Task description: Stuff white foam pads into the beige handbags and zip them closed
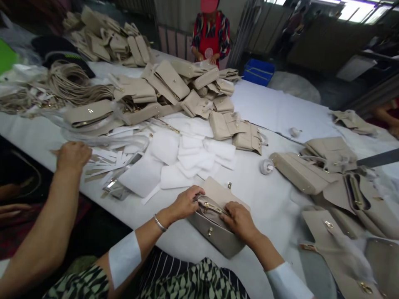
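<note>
A beige-grey handbag sits on the table in front of me with its flap folded back and its mouth open. Inside the mouth show a light lining and a gold zipper. My left hand, with a bracelet at the wrist, is closed on the left end of the bag's rim. On the other side, my right hand grips the right part of the rim, its fingertips reaching into the opening. A metal clasp is on the bag's front.
White padding sheets and paper strips lie beyond the bag. Piled beige bags and coiled straps lie farther back; more bags are at right. A co-worker's arm reaches in from the left. Another person stands across the table.
</note>
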Demonstrator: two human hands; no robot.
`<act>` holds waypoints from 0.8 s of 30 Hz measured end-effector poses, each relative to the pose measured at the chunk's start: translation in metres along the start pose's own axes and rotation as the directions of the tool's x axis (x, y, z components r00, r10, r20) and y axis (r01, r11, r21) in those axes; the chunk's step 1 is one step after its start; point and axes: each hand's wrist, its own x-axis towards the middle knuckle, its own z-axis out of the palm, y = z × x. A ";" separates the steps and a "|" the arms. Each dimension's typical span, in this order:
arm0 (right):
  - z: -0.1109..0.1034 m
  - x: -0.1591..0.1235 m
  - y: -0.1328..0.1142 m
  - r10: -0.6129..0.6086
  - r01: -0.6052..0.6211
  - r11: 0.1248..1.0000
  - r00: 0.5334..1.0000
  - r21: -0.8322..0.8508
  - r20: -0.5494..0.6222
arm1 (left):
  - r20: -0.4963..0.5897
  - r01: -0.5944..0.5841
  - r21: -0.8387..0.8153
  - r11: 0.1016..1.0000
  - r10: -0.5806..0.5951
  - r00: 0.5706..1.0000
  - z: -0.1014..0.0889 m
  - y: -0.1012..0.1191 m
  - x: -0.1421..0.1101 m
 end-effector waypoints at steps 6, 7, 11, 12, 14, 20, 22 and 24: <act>0.007 0.024 -0.034 -0.295 0.277 0.953 0.939 -0.120 -0.175 | 0.077 -0.077 0.134 0.988 0.067 0.995 0.003 -0.002 0.005; 0.010 0.029 -0.038 -0.341 0.310 0.936 0.919 -0.169 -0.199 | 0.095 -0.076 0.158 0.984 0.062 0.994 0.003 -0.001 0.006; 0.027 0.039 -0.041 -0.501 0.429 0.862 0.797 -0.269 -0.336 | 0.118 -0.071 0.188 0.980 0.050 0.992 0.001 -0.003 0.003; 0.030 0.038 -0.040 -0.523 0.451 0.851 0.775 -0.268 -0.354 | 0.113 -0.068 0.187 0.980 0.047 0.992 0.001 -0.004 0.002; 0.030 0.035 -0.040 -0.513 0.460 0.858 0.776 -0.227 -0.367 | 0.105 -0.067 0.189 0.980 0.048 0.993 0.002 -0.005 0.000; -0.003 0.023 -0.035 -0.529 0.521 0.848 0.831 -0.092 -0.171 | 0.134 -0.072 0.208 0.976 0.044 0.990 0.000 -0.003 0.004; -0.015 0.014 -0.025 -0.540 0.539 0.842 0.840 -0.032 -0.055 | 0.140 -0.064 0.210 0.976 0.035 0.990 -0.001 -0.002 0.005; -0.023 -0.003 -0.012 -0.513 0.513 0.858 0.858 0.017 0.030 | 0.145 -0.064 0.203 0.977 0.034 0.989 -0.002 -0.001 0.005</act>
